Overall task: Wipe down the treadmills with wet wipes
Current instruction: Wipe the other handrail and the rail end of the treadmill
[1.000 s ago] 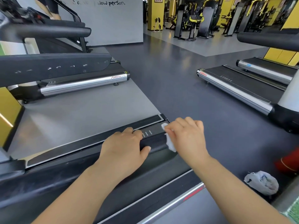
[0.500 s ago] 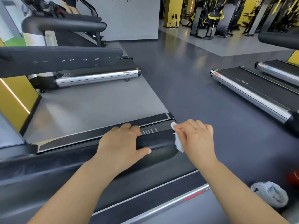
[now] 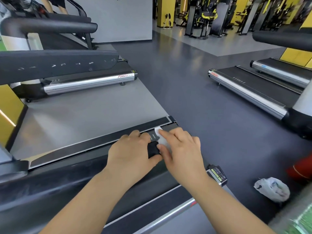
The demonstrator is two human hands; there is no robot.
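A black handrail (image 3: 153, 150) of the treadmill (image 3: 76, 176) runs across the lower middle of the head view. My left hand (image 3: 130, 152) grips the rail, fingers over its top and thumb underneath. My right hand (image 3: 182, 151) holds a white wet wipe (image 3: 161, 137) against the rail's end, right beside my left hand. Most of the wipe is hidden under my right fingers.
A second treadmill (image 3: 87, 81) stands at the back left, with a person's legs (image 3: 57, 5) on a machine behind it. Two more treadmill decks (image 3: 249, 88) lie at the right. A crumpled white bag (image 3: 271, 190) and a red object (image 3: 302, 169) sit on the grey floor at lower right.
My right hand has slid the wipe leftward along the rail's end until it nearly meets my left hand. My left hand keeps its grip. The camera has shifted slightly.
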